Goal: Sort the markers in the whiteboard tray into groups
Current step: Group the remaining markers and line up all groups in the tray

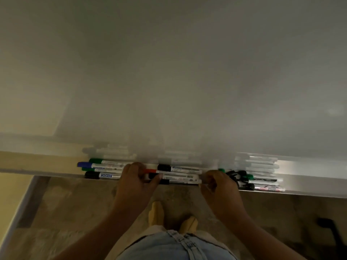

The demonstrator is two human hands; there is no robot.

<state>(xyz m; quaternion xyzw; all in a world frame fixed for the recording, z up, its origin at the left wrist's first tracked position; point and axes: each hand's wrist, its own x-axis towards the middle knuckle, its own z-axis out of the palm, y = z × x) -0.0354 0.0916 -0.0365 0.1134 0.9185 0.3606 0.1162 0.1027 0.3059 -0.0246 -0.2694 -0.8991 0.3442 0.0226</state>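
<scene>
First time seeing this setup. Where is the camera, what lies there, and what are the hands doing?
No machine here: a person wears one wide-angle camera on the head, looking down a whiteboard to its tray. Markers lie there in three clusters: the left cluster has green, blue and black caps, the middle bunch a red-capped marker and black ones, the right cluster green and black caps. The left hand grips the middle bunch at its cap end. The right hand curls at the other end; whether it grips is unclear. Below are the person's feet.
</scene>
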